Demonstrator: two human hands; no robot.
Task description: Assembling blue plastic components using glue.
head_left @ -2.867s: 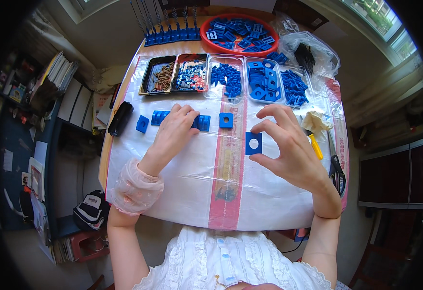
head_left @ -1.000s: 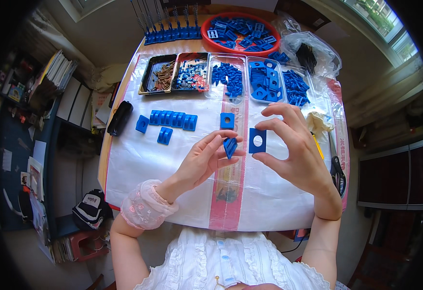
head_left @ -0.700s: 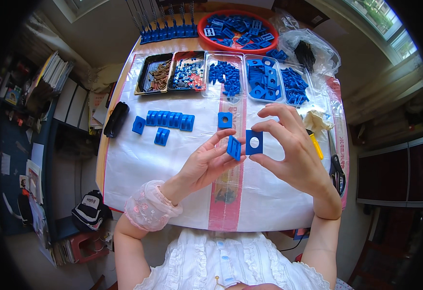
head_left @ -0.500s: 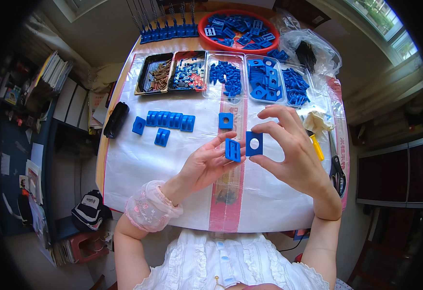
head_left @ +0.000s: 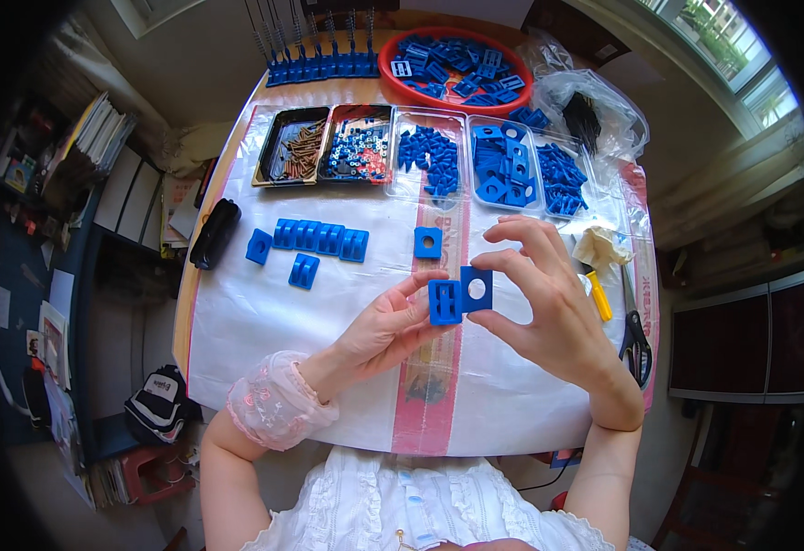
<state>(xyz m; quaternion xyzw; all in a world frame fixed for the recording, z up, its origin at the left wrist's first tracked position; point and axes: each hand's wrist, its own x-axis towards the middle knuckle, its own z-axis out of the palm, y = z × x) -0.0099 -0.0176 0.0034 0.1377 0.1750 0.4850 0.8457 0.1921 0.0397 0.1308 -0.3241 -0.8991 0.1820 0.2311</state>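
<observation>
A: Head view. What does each hand hold?

B: The left hand (head_left: 388, 323), fingers curled, pinches a blue slotted block (head_left: 444, 302); the right hand (head_left: 540, 308), half closed, grips a blue square plate (head_left: 477, 288) with a round hole.

A: Their relation?

B: The two pieces touch edge to edge between the hands, faces upward, the block left of the plate, above the white sheet (head_left: 264, 321).

A row of slotted blocks (head_left: 319, 239) lies left of the hands. Parts trays (head_left: 420, 156) sit behind it, and scissors (head_left: 634, 331) lie at the table's (head_left: 237, 321) right edge.
</observation>
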